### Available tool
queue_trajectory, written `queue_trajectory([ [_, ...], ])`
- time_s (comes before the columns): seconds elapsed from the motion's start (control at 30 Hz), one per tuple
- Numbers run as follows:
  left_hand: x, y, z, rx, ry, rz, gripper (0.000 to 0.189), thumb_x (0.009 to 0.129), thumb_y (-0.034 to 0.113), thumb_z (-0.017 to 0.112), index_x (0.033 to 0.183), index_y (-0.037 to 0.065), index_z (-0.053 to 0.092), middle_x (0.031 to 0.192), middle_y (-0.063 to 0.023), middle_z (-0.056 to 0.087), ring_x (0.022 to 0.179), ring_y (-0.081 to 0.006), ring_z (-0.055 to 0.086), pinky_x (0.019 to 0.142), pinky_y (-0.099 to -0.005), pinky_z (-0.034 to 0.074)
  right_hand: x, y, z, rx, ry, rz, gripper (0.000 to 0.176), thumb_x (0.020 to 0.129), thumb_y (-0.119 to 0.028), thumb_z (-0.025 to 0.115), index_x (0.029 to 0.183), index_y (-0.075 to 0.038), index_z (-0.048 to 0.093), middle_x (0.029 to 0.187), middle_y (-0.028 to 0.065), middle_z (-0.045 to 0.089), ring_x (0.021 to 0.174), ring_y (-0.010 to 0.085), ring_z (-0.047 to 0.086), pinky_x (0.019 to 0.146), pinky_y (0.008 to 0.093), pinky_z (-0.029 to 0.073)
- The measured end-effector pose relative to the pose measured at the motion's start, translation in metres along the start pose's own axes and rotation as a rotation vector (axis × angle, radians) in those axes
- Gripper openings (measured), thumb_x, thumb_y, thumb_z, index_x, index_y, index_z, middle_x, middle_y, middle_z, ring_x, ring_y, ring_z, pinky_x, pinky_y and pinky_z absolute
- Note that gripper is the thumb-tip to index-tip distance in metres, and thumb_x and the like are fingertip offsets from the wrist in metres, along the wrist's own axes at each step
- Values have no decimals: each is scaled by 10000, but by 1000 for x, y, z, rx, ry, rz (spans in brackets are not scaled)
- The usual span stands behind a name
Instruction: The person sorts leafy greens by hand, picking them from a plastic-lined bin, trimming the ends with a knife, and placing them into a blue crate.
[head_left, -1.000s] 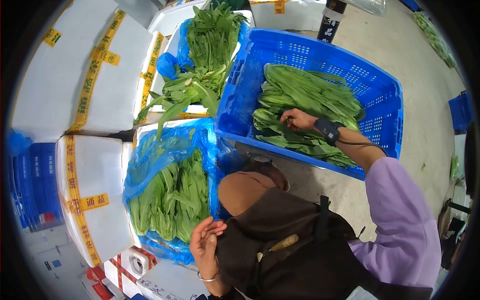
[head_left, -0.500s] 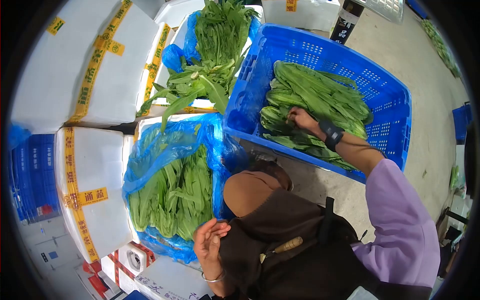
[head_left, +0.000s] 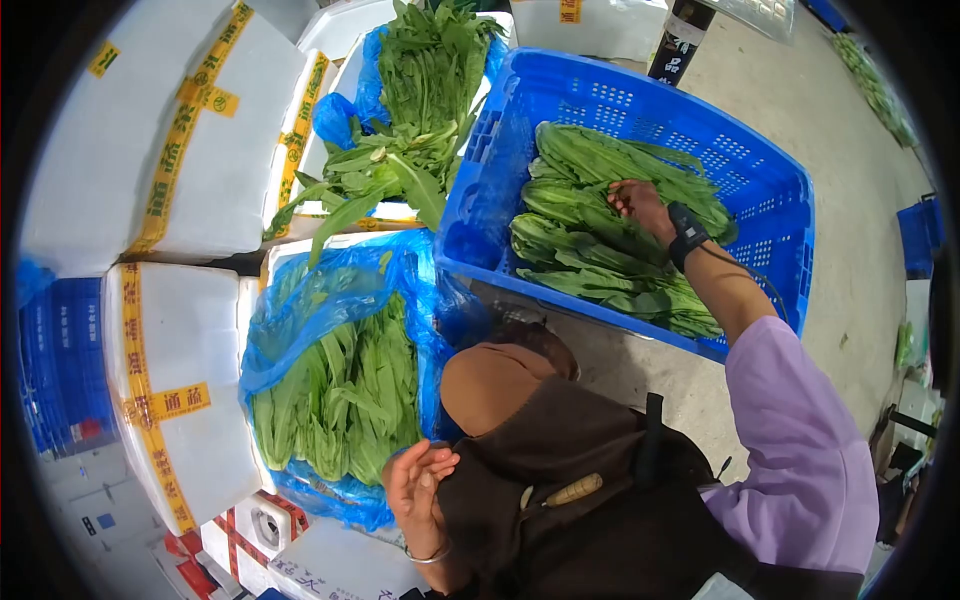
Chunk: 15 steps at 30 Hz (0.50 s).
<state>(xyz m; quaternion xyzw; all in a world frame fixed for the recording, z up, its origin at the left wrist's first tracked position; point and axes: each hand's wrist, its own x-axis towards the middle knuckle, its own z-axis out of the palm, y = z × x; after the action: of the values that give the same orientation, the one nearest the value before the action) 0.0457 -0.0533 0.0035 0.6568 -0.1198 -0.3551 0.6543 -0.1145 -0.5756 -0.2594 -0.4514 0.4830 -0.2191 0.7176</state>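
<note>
My right hand [head_left: 642,207] is over long green leaf lettuce [head_left: 610,160] lying in a blue plastic crate [head_left: 475,225]. Its fingers are loosely bent and slightly apart at the leaves, with nothing visible between them. A dark band circles that wrist. My left hand [head_left: 420,485] hangs near my lap with half-curled, parted fingers and nothing in it. It is close to a foam box lined with a blue plastic bag [head_left: 300,290], which holds more leaf lettuce [head_left: 345,400].
Behind stands another open foam box with loose greens [head_left: 430,80]. White foam boxes [head_left: 190,350] with yellow tape are stacked at the left. A dark post with a metal pan [head_left: 685,40] rises behind the crate. A wooden-handled tool [head_left: 575,490] lies against my dark apron.
My right hand has moved right and slightly up across the crate, away from the lettuce's left ends. More of the lettuce bunches now shows. My left hand has hardly moved.
</note>
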Motion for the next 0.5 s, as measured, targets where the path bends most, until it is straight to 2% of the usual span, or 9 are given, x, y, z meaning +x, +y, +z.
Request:
queue_trajectory([
  [0.17, 0, -1, 1, -7, 30, -3, 395, 956, 167, 557, 1278, -51, 484, 1073, -181, 630, 953, -249, 655, 832, -306, 528, -20, -26, 4, 4, 9, 73, 223, 931, -71, 490, 1111, 15, 589, 792, 36, 618, 627, 106, 531, 568, 261, 468],
  [0.23, 1, -1, 2, -1, 21, 2, 392, 959, 168, 555, 1277, -50, 484, 1073, -182, 630, 954, -249, 655, 832, -307, 528, -30, -32, -1, -202, -105, 30, 221, 929, -127, 559, 1093, 15, 604, 784, 36, 598, 630, 109, 531, 597, 273, 482],
  [0.27, 1, -1, 2, 5, 15, 4, 389, 961, 169, 553, 1276, -49, 485, 1074, -182, 630, 955, -248, 655, 832, -308, 528, -34, -33, -1, -200, -102, 29, 221, 929, -127, 559, 1093, 15, 604, 784, 36, 598, 630, 109, 531, 597, 273, 482],
  [0.33, 2, -3, 2, 5, 4, 2, 392, 962, 172, 552, 1278, -49, 484, 1075, -183, 629, 955, -249, 655, 832, -309, 528, -43, -35, 10, -534, -161, -45, 217, 921, -164, 607, 1070, -10, 638, 831, 48, 623, 653, 115, 553, 601, 278, 489],
  [0.37, 3, -4, 3, 3, -6, 0, 395, 963, 176, 552, 1280, -49, 482, 1077, -183, 629, 955, -250, 655, 832, -310, 527, -47, -35, 19, -532, -159, -47, 217, 921, -164, 607, 1070, -10, 638, 831, 48, 623, 653, 115, 553, 601, 278, 489],
  [0.43, 3, -3, 5, 12, -11, -5, 399, 963, 178, 551, 1282, -49, 480, 1077, -185, 629, 955, -251, 655, 831, -311, 527, -57, -35, 40, -623, -377, -188, 169, 918, -141, 604, 1043, -46, 665, 885, 48, 652, 700, 116, 582, 607, 279, 494],
  [0.5, 5, -3, 9, 15, -37, -8, 402, 963, 181, 551, 1284, -50, 478, 1078, -187, 628, 954, -253, 655, 830, -313, 526, -62, -26, 59, -574, -528, -258, 170, 887, -83, 584, 1029, -57, 673, 926, 42, 671, 743, 125, 599, 617, 286, 499],
])
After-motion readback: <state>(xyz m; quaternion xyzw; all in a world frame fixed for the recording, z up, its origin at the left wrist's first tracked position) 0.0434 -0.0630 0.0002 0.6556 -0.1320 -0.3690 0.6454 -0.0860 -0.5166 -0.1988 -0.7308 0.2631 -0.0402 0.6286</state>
